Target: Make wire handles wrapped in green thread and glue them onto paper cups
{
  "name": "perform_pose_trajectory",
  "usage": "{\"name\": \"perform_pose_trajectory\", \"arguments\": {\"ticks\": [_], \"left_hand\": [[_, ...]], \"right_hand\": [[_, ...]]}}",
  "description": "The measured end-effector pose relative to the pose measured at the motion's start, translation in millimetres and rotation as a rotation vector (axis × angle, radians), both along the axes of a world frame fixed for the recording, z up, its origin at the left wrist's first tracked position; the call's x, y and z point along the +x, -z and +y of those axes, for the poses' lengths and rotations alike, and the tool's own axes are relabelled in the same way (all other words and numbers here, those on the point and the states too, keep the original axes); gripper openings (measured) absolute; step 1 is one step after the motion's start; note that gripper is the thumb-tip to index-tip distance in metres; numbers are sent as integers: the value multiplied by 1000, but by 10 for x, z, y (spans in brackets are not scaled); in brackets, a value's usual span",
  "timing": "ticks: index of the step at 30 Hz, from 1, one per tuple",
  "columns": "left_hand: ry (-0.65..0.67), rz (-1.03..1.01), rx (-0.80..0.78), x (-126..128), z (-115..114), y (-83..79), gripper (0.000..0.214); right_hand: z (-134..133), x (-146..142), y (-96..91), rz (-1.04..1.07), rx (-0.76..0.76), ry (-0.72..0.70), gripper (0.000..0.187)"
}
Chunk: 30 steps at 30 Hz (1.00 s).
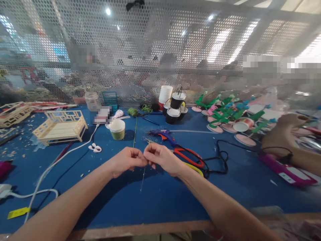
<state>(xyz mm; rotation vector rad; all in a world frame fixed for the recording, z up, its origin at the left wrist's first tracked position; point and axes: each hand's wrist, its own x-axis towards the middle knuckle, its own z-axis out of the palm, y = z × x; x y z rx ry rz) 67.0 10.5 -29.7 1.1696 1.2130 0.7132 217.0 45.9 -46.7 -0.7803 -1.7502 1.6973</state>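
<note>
My left hand [127,162] and my right hand [164,158] meet over the middle of the blue table [120,204], fingertips pinched close together. A strand of green yarn [135,132] runs from a green yarn ball [132,112] down to my left fingers. Below the fingertips hangs a thin, pale strand [143,180]. The exact hold is partly hidden by my fingers. Beyond my left hand stands a white paper cup [117,130] with green yarn around its lower part. A blue glue gun [164,134] lies just past my right hand.
Red scissor-like handles [189,158] and a black cord [222,157] lie right of my hands. Black-wrapped cups [173,115] stand at the back. Green paper crafts [220,120] crowd the right, near another person's arm [283,140]. A small wooden bed frame [61,129] and white cable [67,152] are left.
</note>
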Motion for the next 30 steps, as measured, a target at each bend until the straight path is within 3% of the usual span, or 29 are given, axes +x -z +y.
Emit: {"name": "perform_pose_trajectory", "arguments": {"ticks": [3,8,18,22,25,27,30], "left_hand": [[40,18,-25,-14,0,4,15],[58,108,64,-36,23,34,22],[51,178,27,-36,81,101,21],[37,118,-5,-46,93,96,21],[20,28,-48,-63,90,101,21],[23,-8,-68,-74,82,109,22],[30,1,-69,-84,73,119,22]], "right_hand": [[21,6,-3,-78,-22,-23,28],[14,-39,3,-184,73,78,26],[67,-113,82,-230,103,211,30],[71,-104,58,-217,72,177,27],[56,-80,38,-138,-75,65,19],[49,-64,36,-103,-154,10,22],[52,-49,52,-111,-148,9,26]]}}
